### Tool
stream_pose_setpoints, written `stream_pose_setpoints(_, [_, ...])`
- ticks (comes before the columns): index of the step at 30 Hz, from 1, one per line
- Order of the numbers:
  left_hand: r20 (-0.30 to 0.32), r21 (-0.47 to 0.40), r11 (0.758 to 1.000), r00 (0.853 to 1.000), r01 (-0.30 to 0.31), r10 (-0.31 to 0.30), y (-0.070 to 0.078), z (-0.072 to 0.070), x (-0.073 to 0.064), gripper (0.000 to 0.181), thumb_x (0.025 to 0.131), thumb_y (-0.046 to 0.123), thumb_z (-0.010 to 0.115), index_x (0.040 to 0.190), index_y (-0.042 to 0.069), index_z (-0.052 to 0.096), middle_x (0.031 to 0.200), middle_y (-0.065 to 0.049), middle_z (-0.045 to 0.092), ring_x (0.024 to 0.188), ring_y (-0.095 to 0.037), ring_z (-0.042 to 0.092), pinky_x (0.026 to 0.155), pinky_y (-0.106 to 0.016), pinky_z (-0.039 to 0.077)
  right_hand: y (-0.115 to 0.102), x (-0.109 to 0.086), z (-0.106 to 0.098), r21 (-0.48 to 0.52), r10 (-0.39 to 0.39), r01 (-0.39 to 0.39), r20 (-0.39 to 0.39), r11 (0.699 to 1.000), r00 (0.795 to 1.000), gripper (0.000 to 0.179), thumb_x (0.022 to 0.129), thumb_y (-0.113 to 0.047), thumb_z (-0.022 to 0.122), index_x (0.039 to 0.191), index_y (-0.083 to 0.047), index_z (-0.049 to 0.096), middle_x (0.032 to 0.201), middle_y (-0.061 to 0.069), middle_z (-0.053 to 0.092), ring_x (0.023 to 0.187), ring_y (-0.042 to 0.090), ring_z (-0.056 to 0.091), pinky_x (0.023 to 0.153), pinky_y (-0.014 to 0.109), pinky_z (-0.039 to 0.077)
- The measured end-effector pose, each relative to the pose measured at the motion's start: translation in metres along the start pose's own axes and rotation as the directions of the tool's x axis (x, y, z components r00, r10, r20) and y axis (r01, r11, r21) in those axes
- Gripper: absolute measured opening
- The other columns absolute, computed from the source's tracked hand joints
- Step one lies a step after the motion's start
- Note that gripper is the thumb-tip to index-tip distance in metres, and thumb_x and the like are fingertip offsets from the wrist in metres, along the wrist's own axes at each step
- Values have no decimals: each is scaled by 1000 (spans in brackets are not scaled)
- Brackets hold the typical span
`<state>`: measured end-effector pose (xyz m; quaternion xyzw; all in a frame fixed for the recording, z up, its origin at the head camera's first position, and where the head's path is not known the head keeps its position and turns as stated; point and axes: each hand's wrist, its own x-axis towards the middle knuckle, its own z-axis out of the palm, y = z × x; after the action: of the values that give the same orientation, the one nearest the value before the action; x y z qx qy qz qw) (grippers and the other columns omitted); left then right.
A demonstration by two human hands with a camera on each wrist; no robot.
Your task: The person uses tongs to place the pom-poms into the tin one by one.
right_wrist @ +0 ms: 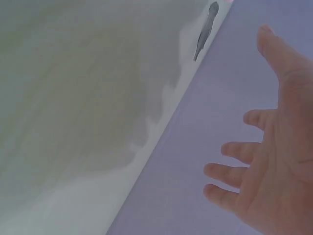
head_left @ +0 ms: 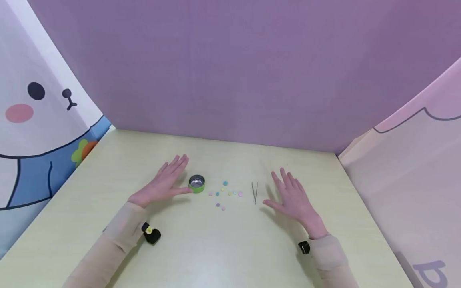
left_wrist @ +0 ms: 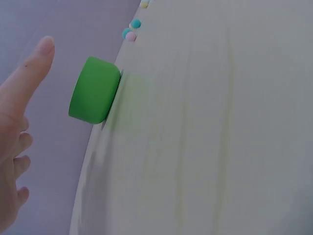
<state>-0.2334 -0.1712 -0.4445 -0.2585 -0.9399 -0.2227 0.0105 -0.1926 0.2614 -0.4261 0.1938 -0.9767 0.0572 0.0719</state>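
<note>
A small round tin, green outside and silvery inside, stands with its opening up on the table. My left hand hovers just left of it, fingers straight and thumb pointing toward its side. In the left wrist view the green tin shows beside the spread thumb. Several small pastel balls lie scattered right of the tin. Metal tweezers lie right of the balls, their two arms apart. Right of the tweezers, my right hand is held over the table with fingers spread, holding nothing.
The pale wooden table meets a purple backdrop at its far edge. A cartoon-printed cloth hangs on the left, and a pale pink cloth on the right. Black wrist cameras are strapped at both cuffs.
</note>
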Motion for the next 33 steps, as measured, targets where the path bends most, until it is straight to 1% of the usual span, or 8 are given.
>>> stream_pose_setpoints(4, [-4,-33,999,1000,-23,23,-1,3,2,104,88,56,65,160,8,7,168,-11,4,156,-37,6,126,-60,8,-4,4,4,-8,3,-3,4,1000,1000,91,89,-59,62,157,-9,28,162,24,26,144,50,33,117,64,33])
stream_pose_setpoints(8, [-16,-74,996,999,-43,42,-2,5,5,102,87,55,67,160,9,11,168,-14,10,155,-37,10,126,-59,13,-8,7,8,-7,0,0,-12,1000,1000,86,90,-59,62,154,-8,34,156,23,39,136,48,45,108,64,43])
stream_pose_setpoints(14, [-4,-136,990,1000,-26,26,-2,11,9,103,86,55,69,160,10,13,167,-14,13,155,-38,12,125,-60,15,-16,11,12,-22,-8,7,-43,1000,999,77,91,-57,62,144,-3,48,137,22,58,119,44,58,92,60,55])
stream_pose_setpoints(19, [12,-176,984,1000,-12,14,-1,16,13,103,85,50,73,160,9,14,168,-13,13,155,-36,12,126,-59,15,-23,15,12,-66,-61,56,-84,996,995,64,90,-50,67,129,1,61,117,22,67,100,38,67,75,49,62])
stream_pose_setpoints(23, [21,-188,982,1000,-4,8,-2,20,15,104,84,51,73,159,9,14,168,-12,13,155,-34,13,126,-56,14,-29,19,13,-88,-97,87,-120,992,988,55,89,-45,70,117,2,67,100,19,71,82,31,68,60,37,60])
stream_pose_setpoints(27, [31,-203,979,1000,4,2,-3,23,17,105,84,52,73,159,10,14,167,-12,14,155,-34,16,126,-55,16,-34,23,13,-76,-94,85,-130,994,987,49,88,-43,72,107,2,69,87,14,70,68,22,63,49,28,54])
stream_pose_setpoints(29, [37,-206,979,999,7,1,-4,25,18,105,83,52,73,159,10,14,167,-12,15,154,-34,18,126,-54,17,-37,25,14,-67,-80,73,-113,995,990,47,88,-43,72,103,1,70,82,11,68,62,18,58,45,25,50])
stream_pose_setpoints(33, [38,-198,980,999,-8,16,-5,28,20,106,83,52,74,159,8,15,167,-14,17,154,-35,19,126,-54,18,-41,29,13,-65,-35,33,-40,997,999,44,89,-44,71,97,-1,69,74,5,62,57,12,49,43,20,43])
